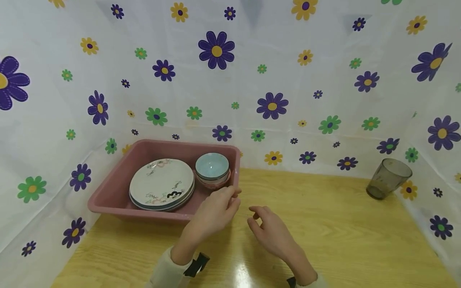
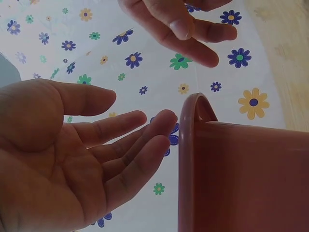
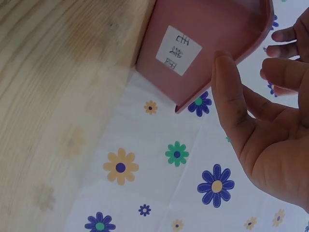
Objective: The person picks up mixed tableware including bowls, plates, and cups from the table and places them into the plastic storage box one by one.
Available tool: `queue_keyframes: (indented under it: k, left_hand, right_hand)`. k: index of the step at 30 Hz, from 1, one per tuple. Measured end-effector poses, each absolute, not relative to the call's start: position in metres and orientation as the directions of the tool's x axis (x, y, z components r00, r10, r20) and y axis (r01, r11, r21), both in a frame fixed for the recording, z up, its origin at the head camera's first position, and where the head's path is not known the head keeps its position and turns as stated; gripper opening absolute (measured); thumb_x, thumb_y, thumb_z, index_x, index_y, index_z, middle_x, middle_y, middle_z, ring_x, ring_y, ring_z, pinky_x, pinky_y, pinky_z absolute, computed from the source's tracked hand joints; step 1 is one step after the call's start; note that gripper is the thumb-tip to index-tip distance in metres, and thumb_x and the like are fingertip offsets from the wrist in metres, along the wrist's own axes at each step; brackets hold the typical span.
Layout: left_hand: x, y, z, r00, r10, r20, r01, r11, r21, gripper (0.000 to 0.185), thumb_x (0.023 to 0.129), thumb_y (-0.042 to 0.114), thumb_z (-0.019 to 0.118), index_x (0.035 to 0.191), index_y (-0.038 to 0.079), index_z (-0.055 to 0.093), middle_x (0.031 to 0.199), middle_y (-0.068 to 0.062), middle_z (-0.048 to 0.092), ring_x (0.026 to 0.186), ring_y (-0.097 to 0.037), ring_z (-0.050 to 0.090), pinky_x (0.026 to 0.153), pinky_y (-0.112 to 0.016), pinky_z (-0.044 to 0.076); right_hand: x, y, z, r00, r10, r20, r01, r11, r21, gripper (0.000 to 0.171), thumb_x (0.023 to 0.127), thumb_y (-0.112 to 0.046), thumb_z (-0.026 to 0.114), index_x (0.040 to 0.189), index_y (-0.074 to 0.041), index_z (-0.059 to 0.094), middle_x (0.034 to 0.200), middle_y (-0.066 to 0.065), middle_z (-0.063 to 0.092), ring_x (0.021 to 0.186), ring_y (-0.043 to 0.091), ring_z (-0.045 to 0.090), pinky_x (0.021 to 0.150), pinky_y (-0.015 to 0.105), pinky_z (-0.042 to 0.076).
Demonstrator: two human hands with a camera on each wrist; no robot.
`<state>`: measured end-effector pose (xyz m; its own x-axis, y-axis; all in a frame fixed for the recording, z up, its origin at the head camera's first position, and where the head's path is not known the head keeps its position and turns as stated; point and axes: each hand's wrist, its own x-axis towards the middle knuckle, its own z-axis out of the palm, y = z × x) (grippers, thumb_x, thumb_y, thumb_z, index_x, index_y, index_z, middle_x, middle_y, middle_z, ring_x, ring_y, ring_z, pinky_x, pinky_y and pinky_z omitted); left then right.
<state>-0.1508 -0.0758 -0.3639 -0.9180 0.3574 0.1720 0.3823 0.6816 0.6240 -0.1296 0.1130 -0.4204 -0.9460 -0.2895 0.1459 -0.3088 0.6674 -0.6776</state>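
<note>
My left hand [image 1: 216, 210] hovers by the near right corner of a pink plastic tub [image 1: 151, 216], fingers loosely bent and holding nothing. To its right, over the wooden table, my right hand [image 1: 271, 232] is also free, its fingers relaxed and a little curled. Inside the tub lies a stack of white plates [image 1: 162, 182] with a floral print. Beside the plates sits a small stack of bowls, the top one a light blue bowl [image 1: 212, 165]. In the left wrist view the left fingertips [image 2: 157, 147] come close to the tub's rim.
A smoky grey drinking glass [image 1: 389, 179] stands at the back right of the wooden table [image 1: 317, 216]. A white flower-patterned cloth [image 1: 245, 84] hangs behind and along both sides. The tub's outer wall carries a white handwritten label [image 3: 178, 50].
</note>
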Motion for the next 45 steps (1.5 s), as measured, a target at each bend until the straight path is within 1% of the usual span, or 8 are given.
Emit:
queue_keyframes:
  k: [6,12,18,26,32,36,42,45]
  left_hand:
    - [-0.151,-0.076,-0.362,-0.917,0.355,0.180,0.387,0.688,0.614,0.029,0.101,0.019,0.055,0.127,0.008,0.062,0.118,-0.008,0.067,0.103,-0.021,0.065,0.088,-0.044,0.054]
    - [-0.149,-0.077,-0.361,-0.915,0.360,0.185,0.392,0.680,0.619,0.029,0.101,0.020,0.056,0.127,0.009,0.062,0.120,-0.007,0.066,0.103,-0.020,0.065,0.089,-0.043,0.054]
    - [-0.147,-0.078,-0.360,-0.915,0.358,0.185,0.391,0.677,0.624,0.029,0.101,0.020,0.055,0.127,0.009,0.062,0.120,-0.006,0.066,0.103,-0.019,0.064,0.090,-0.042,0.054]
    - [-0.146,-0.077,-0.361,-0.914,0.370,0.166,0.385,0.666,0.639,0.032,0.102,0.021,0.054,0.130,0.008,0.061,0.122,-0.007,0.065,0.102,-0.019,0.063,0.090,-0.042,0.054]
    - [-0.146,-0.077,-0.363,-0.915,0.371,0.159,0.382,0.672,0.634,0.033,0.102,0.021,0.054,0.131,0.008,0.060,0.122,-0.008,0.063,0.101,-0.019,0.062,0.090,-0.041,0.053]
    - [-0.146,-0.078,-0.363,-0.910,0.381,0.162,0.390,0.662,0.639,0.033,0.102,0.021,0.053,0.131,0.008,0.060,0.124,-0.008,0.063,0.103,-0.020,0.062,0.091,-0.042,0.053]
    - [-0.145,-0.080,-0.362,-0.906,0.387,0.172,0.401,0.655,0.640,0.033,0.102,0.020,0.052,0.131,0.007,0.060,0.123,-0.008,0.063,0.105,-0.021,0.061,0.092,-0.044,0.052]
    - [-0.144,-0.080,-0.362,-0.905,0.388,0.172,0.402,0.654,0.641,0.034,0.102,0.020,0.051,0.132,0.007,0.060,0.125,-0.008,0.062,0.107,-0.021,0.061,0.094,-0.044,0.051]
  right_hand:
    - [-0.131,0.130,-0.422,-0.967,-0.214,0.141,-0.251,0.678,-0.691,0.035,0.100,-0.018,0.058,0.131,-0.002,0.060,0.107,0.010,0.063,0.070,0.009,0.054,0.062,0.025,0.048]
    - [-0.135,0.158,-0.428,-0.982,-0.133,0.133,-0.188,0.666,-0.722,0.042,0.100,-0.015,0.057,0.138,0.000,0.052,0.118,0.020,0.057,0.096,0.024,0.062,0.081,0.039,0.055]
    - [-0.142,0.198,-0.428,-0.991,-0.062,0.116,-0.128,0.663,-0.738,0.052,0.101,-0.015,0.052,0.147,0.004,0.036,0.134,0.030,0.041,0.119,0.043,0.049,0.097,0.054,0.046]
    - [-0.148,0.257,-0.423,-0.988,0.085,0.132,-0.035,0.700,-0.714,0.063,0.099,-0.013,0.051,0.149,0.012,0.023,0.140,0.041,0.024,0.125,0.054,0.034,0.097,0.066,0.039]
    - [-0.159,0.297,-0.427,-0.956,0.213,0.202,0.018,0.729,-0.684,0.065,0.096,-0.010,0.052,0.148,0.015,0.022,0.139,0.044,0.022,0.126,0.056,0.027,0.097,0.069,0.033]
    - [-0.168,0.321,-0.428,-0.927,0.320,0.196,0.097,0.711,-0.697,0.069,0.095,-0.013,0.050,0.150,0.012,0.017,0.144,0.043,0.014,0.130,0.058,0.023,0.100,0.069,0.030]
    - [-0.180,0.355,-0.427,-0.871,0.468,0.148,0.182,0.588,-0.788,0.073,0.094,-0.016,0.050,0.151,0.008,0.012,0.147,0.041,0.010,0.131,0.056,0.022,0.103,0.068,0.028]
    - [-0.185,0.370,-0.425,-0.828,0.551,0.101,0.232,0.501,-0.834,0.078,0.093,-0.019,0.051,0.152,0.005,0.007,0.150,0.037,0.007,0.134,0.053,0.020,0.109,0.065,0.025]
